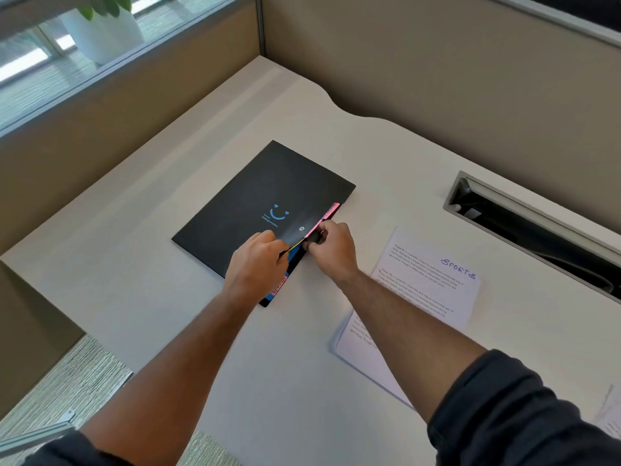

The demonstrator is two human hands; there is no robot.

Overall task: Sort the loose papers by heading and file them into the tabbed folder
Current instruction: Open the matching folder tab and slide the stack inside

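A black tabbed folder (255,200) with a blue smile mark lies closed on the white desk (201,136). Pink tabs (331,211) and a blue one stick out along its right edge. My left hand (257,264) pinches the front cover's edge near the lower right. Beside it, my right hand (332,247) grips the folder's black strap or closure at the same edge. A stack of loose papers (426,290) lies right of the folder; its top sheet is headed "SPORTS" in blue ink. My right forearm covers part of the stack.
A cable slot (524,227) is cut into the desk at the right. Beige partition walls enclose the desk at the back and left. A white plant pot (104,31) stands behind the glass. Another paper edge (610,415) shows at the far right.
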